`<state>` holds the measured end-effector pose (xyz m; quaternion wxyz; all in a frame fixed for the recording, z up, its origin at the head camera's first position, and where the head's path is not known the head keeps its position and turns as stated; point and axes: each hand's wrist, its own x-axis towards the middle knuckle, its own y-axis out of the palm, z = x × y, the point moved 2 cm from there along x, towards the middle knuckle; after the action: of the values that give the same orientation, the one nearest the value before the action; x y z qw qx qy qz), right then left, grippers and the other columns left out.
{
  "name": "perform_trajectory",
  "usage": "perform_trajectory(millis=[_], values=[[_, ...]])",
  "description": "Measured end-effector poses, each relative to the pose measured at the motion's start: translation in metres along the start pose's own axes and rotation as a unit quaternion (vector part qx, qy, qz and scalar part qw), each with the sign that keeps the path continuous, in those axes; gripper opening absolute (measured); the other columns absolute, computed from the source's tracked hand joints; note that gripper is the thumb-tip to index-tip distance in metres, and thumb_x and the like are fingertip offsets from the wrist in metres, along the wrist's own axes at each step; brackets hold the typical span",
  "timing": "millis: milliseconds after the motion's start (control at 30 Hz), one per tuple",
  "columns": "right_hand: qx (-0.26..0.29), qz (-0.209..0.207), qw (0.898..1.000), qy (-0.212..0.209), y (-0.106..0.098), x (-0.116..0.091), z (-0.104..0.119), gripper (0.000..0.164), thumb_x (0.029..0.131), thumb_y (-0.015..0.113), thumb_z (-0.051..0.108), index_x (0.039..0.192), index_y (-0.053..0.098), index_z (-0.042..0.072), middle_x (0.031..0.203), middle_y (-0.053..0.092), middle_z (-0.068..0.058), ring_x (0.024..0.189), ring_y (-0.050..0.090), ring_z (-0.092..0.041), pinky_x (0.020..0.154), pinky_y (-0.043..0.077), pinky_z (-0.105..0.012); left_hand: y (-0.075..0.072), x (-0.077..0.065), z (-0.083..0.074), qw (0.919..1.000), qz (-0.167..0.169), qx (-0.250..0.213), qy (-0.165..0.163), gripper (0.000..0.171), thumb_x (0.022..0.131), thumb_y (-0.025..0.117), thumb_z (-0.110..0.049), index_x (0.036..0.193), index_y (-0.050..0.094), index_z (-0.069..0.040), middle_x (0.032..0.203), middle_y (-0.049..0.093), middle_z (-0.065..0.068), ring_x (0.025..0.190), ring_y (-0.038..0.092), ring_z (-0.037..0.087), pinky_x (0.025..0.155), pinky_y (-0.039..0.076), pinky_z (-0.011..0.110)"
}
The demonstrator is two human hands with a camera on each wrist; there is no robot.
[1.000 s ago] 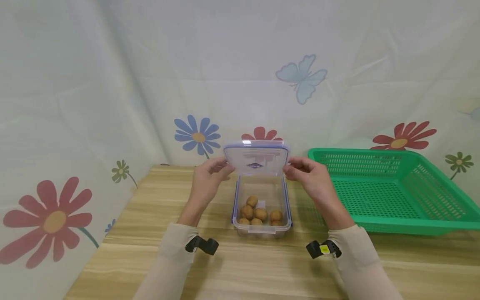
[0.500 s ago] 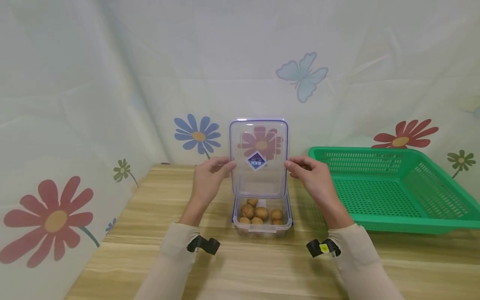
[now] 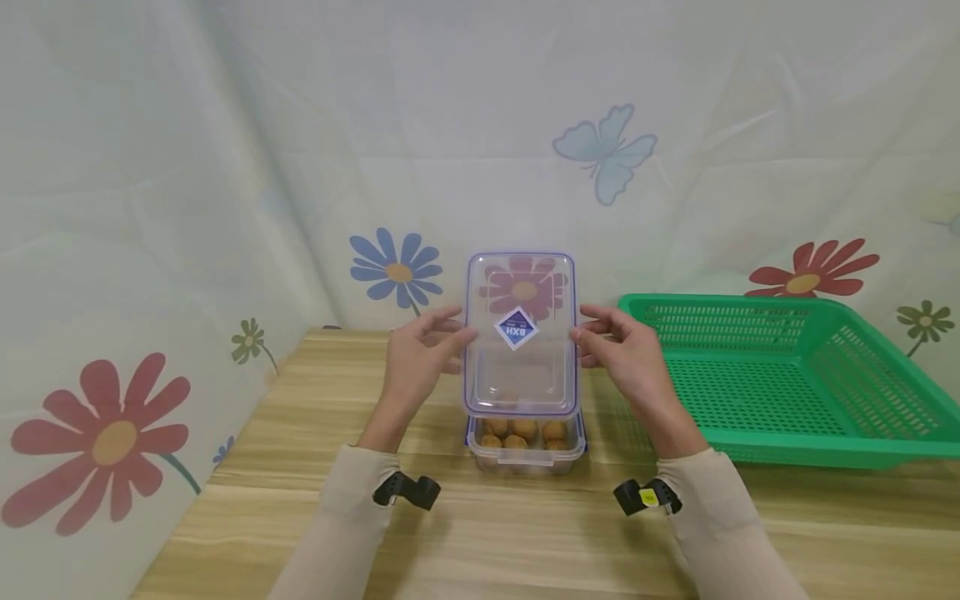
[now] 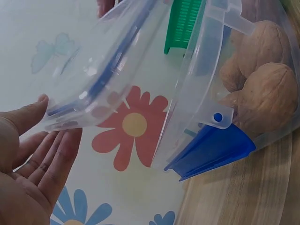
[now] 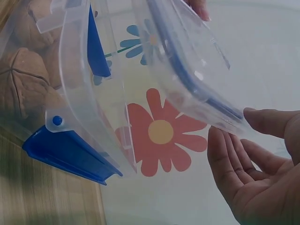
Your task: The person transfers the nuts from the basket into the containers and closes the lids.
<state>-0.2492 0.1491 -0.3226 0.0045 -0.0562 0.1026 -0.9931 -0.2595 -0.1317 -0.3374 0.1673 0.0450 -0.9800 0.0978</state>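
Note:
A clear plastic lid (image 3: 521, 375) with a blue seal and a diamond-shaped label is held tilted above a clear food container (image 3: 525, 458). My left hand (image 3: 420, 350) pinches the lid's left edge between thumb and fingers. On the opposite edge my right hand (image 3: 618, 346) pinches it the same way. Several walnuts (image 5: 23, 79) lie in the container, and the lid hides its back part in the head view. Blue side clips hang down, one clip (image 4: 215, 150) showing in the left wrist view and another clip (image 5: 70, 152) in the right wrist view.
A large green plastic basket (image 3: 750, 442) stands on the right of the wooden table (image 3: 247, 517), close to my right forearm. Behind the table hangs a pale curtain (image 3: 465, 150) printed with flowers and a butterfly.
The lid has come up from a steep backward lean, then its lower edge has moved toward me over the container, covering more of the walnuts. Both hands keep hold at its sides.

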Motion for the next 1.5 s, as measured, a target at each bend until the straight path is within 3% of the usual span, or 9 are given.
perform_trajectory(millis=[167,433,667,967,1133,1500], values=[[0.003,0.008,1.000,-0.010,0.001,-0.001,0.001,0.058,0.104,0.070,0.016,0.159,0.050,0.012,0.132,0.063,-0.020,0.100,0.072,-0.025,0.082,0.064,-0.034,0.000,0.000,0.000,0.9999,0.010,0.008,0.001,0.047,0.095,0.084,-0.024,0.139,0.070,-0.011,0.114,0.075,0.015,0.084,0.078,0.030,0.063,0.066,0.041],[-0.016,0.013,1.000,0.001,0.001,-0.001,-0.001,0.055,0.104,0.071,0.015,0.157,0.054,0.013,0.139,0.059,-0.022,0.117,0.067,-0.034,0.088,0.064,-0.044,0.001,0.000,0.002,0.9995,0.029,0.006,-0.012,0.041,0.098,0.081,-0.023,0.137,0.071,-0.012,0.115,0.075,0.014,0.078,0.077,0.029,0.064,0.066,0.042],[-0.045,0.017,0.999,0.006,0.003,0.001,-0.002,0.053,0.105,0.069,0.015,0.155,0.054,0.010,0.137,0.060,-0.023,0.112,0.068,-0.035,0.081,0.064,-0.033,0.002,-0.002,0.002,0.9982,0.044,0.002,-0.041,0.041,0.099,0.079,-0.019,0.138,0.071,-0.014,0.118,0.073,0.016,0.082,0.077,0.031,0.064,0.066,0.044],[-0.107,0.037,0.993,0.029,0.005,0.004,-0.007,0.051,0.106,0.067,0.016,0.154,0.053,0.005,0.135,0.061,-0.025,0.104,0.070,-0.037,0.084,0.064,-0.039,0.004,-0.003,0.007,0.9931,0.080,0.045,-0.073,0.047,0.100,0.078,-0.020,0.144,0.066,-0.011,0.125,0.070,0.019,0.086,0.077,0.030,0.066,0.066,0.040],[-0.131,0.057,0.989,0.033,0.007,0.005,-0.010,0.051,0.106,0.066,0.014,0.154,0.051,0.001,0.136,0.061,-0.028,0.109,0.068,-0.040,0.086,0.065,-0.044,0.005,-0.004,0.011,0.9909,0.090,0.047,-0.088,0.047,0.099,0.078,-0.017,0.144,0.065,-0.009,0.122,0.072,0.021,0.087,0.076,0.032,0.067,0.067,0.042],[-0.157,0.087,0.982,0.058,0.015,0.005,-0.016,0.054,0.105,0.065,0.010,0.154,0.046,-0.004,0.135,0.060,-0.033,0.109,0.069,-0.042,0.083,0.065,-0.049,0.009,-0.005,0.015,0.9877,0.105,0.068,-0.093,0.045,0.098,0.078,-0.011,0.141,0.067,-0.003,0.115,0.072,0.023,0.084,0.076,0.030,0.065,0.066,0.039]])
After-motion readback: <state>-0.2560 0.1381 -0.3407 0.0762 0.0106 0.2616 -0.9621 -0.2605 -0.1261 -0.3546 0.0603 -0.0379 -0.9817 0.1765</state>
